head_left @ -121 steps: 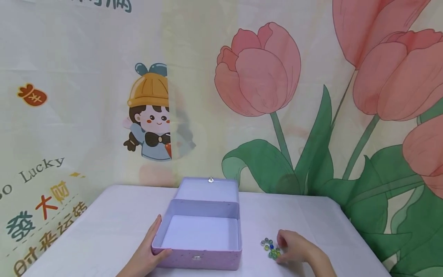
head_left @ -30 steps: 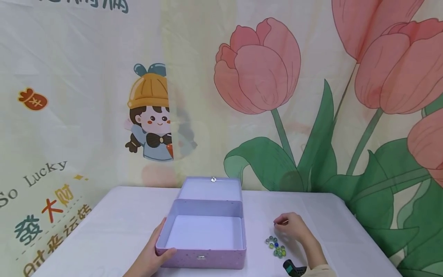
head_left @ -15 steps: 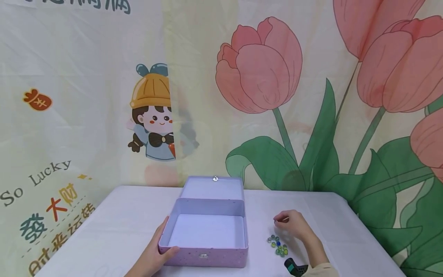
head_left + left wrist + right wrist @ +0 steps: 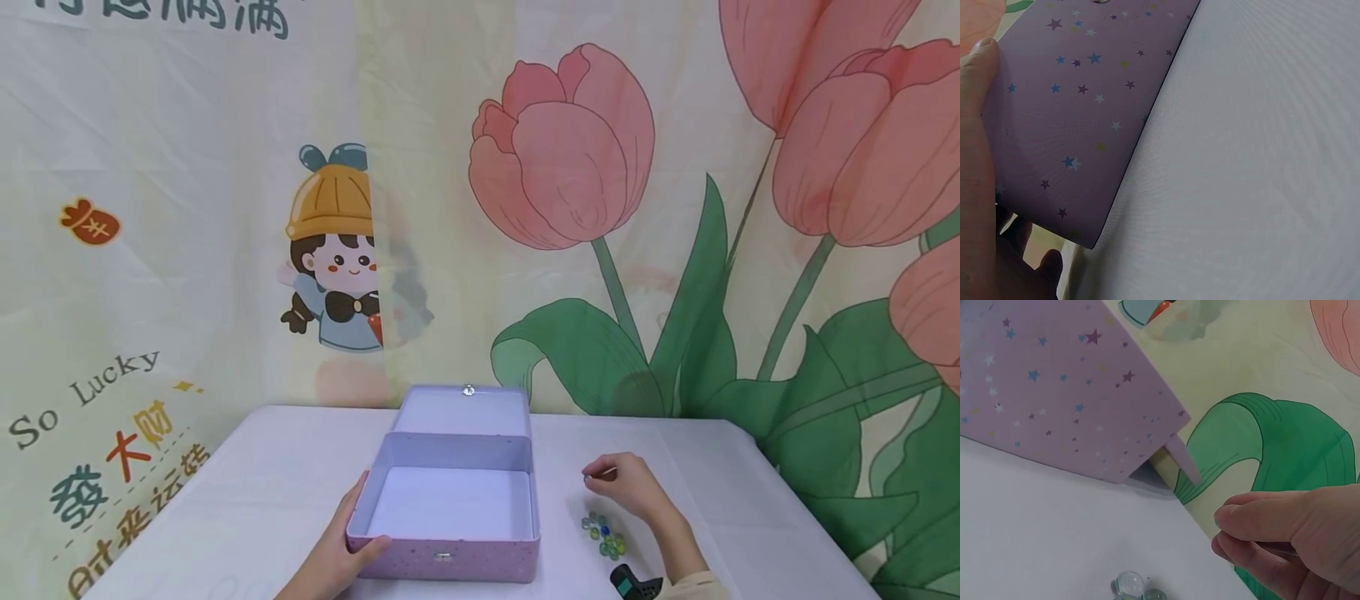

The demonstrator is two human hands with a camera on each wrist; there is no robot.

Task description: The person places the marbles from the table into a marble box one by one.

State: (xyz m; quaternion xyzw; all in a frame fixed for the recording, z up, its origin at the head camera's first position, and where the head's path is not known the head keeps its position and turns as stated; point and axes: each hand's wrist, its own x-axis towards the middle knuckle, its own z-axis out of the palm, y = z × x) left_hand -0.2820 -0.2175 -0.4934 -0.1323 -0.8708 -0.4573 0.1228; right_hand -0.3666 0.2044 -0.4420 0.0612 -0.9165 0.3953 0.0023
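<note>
A purple tin box printed with small stars stands with its lid swung back, and no item shows inside. My left hand grips its front left corner, thumb on the front wall, fingers along the side. My right hand is raised to the right of the box, thumb and fingertips pinched together. A tiny glass marble peeks out at those fingertips; in the right wrist view the fingers hide it. Several glass marbles, green, clear and one blue, lie clustered on the table below that hand.
A white cloth covers the table. Behind it hangs a printed backdrop with tulips, a cartoon child and lettering. A black device sits at the right wrist by the sleeve.
Four seconds ago my right hand was down at the marbles; it has since lifted and moved back from them, lately drifting slightly left. My left hand keeps its hold on the box.
</note>
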